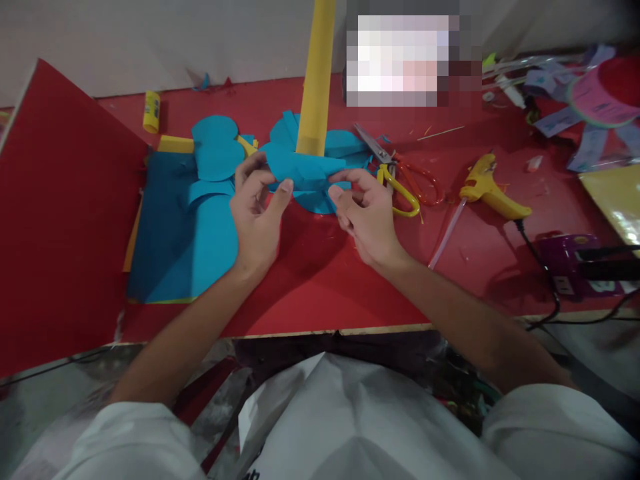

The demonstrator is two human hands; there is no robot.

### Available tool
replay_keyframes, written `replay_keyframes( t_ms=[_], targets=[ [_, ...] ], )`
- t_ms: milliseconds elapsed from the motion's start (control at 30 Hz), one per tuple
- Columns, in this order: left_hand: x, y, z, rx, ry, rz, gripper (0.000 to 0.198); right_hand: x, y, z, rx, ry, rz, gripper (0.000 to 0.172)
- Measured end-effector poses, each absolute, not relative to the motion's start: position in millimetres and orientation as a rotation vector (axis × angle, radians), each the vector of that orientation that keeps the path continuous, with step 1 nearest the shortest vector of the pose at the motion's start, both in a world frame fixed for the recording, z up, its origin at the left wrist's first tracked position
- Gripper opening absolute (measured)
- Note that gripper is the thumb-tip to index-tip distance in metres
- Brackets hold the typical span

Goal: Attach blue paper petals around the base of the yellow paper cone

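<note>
The left hand (257, 217) and right hand (370, 217) are raised over a glossy red tabletop (310, 293), both loosely curled, at opposite ends of a rounded bright-blue paper piece (300, 172). The right hand has the piece's right end between thumb and forefinger; the left hand's bent fingers touch its left edge, thumb apart from the forefinger — how firmly they grip, I cannot tell. A long flat yellow paper strip (317, 80) meets the piece's upper edge and extends away from the person. More rounded blue paper shapes (347, 143) lie behind the piece. Just beside the right hand are metal scissors with yellow and red-orange loop handles (400, 190); farther right lies a yellow plastic glue gun (493, 190) with a translucent stick (447, 233) at one end. Left of the left hand, scalloped blue paper cutouts (217, 150) overlap flat blue sheets (165, 233) — a yellow cylindrical tube (151, 112) stands beyond them.
</note>
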State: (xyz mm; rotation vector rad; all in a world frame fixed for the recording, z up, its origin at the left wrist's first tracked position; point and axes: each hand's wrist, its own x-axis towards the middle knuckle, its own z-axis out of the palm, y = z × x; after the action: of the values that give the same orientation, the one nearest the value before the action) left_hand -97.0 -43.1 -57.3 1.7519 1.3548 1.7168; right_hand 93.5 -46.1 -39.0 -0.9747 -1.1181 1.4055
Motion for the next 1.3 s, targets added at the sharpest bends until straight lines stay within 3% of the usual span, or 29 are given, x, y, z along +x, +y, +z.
replay_keyframes(
  t_ms=[233, 800, 1000, 1133, 1300],
  targets=[
    [-91, -49, -49, 1.732, 1.327, 1.712, 0.03, 92, -42, -42, -0.947, -1.053, 1.433, 0.054],
    [-84, -55, -48, 1.75, 1.373, 1.638, 0.035, 91, -44, -43, -0.963, -1.046, 1.317, 0.04],
    [-90, -50, -53, 1.739, 1.35, 1.699, 0.035, 93, -42, -48, -0.999, -1.091, 1.219, 0.052],
    [-93, -47, -51, 1.679, 1.363, 1.689, 0.043, 95, -38, -54, -1.017, -1.1, 1.125, 0.051],
    [-90, -50, -51, 1.647, 1.368, 1.698, 0.033, 93, -39, -49, -0.975, -1.147, 1.114, 0.044]
  ],
)
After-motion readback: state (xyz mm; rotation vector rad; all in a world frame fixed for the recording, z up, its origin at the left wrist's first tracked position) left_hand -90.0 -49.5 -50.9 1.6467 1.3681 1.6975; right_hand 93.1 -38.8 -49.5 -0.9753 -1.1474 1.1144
